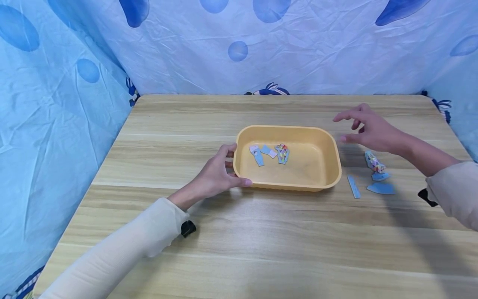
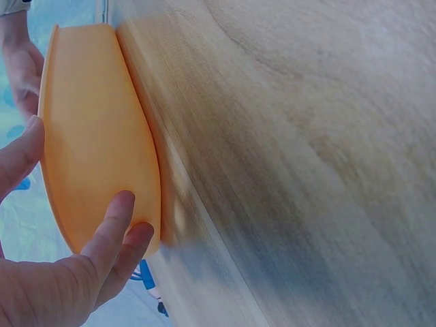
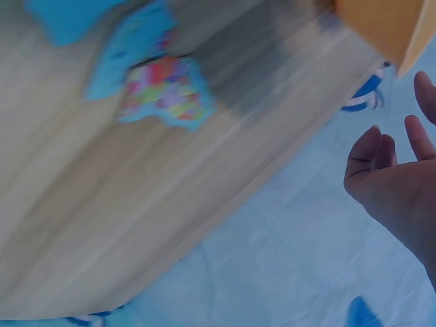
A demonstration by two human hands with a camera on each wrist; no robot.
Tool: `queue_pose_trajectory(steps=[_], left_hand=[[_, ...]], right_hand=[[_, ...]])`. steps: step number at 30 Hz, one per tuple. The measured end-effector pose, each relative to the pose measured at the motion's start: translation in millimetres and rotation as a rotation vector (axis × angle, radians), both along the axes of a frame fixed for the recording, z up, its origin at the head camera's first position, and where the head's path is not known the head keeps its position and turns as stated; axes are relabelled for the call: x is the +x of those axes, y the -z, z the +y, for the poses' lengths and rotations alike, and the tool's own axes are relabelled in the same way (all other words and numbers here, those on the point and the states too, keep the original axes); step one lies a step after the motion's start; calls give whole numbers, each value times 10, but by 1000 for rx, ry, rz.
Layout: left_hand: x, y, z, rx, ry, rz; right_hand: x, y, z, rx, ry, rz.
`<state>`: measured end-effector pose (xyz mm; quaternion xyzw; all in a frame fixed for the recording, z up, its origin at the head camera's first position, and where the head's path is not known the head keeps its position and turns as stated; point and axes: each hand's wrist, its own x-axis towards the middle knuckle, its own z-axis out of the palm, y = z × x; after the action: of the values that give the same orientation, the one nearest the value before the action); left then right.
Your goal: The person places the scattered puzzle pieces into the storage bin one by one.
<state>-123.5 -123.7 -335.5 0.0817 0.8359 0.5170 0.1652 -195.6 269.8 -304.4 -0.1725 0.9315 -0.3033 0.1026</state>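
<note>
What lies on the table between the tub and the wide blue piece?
A narrow blue strip lies between the tub and the wide blue piece, touching neither; the head view shows it.

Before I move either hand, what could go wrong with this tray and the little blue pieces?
If your left hand tugs the yellow tray, the three pieces inside might slide around. Your right hand or its sleeve could brush the four pieces outside the tray, perhaps scattering them across the table.
</note>
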Motion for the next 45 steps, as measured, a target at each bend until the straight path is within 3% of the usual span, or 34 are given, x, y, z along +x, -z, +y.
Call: queue_pose_trajectory(steps=[13, 26, 36, 45], left_hand=[[-2, 10, -3, 2, -2, 5], [-1, 11, -3, 9, 1, 5], [0, 0, -2, 0, 5, 2], [1, -10, -1, -4, 0, -6]], right_hand=[[93, 63, 370, 35, 70, 24], [180, 249, 673, 98, 81, -36], [339, 497, 905, 62, 54, 98], [411, 591, 984, 47, 51, 71]])
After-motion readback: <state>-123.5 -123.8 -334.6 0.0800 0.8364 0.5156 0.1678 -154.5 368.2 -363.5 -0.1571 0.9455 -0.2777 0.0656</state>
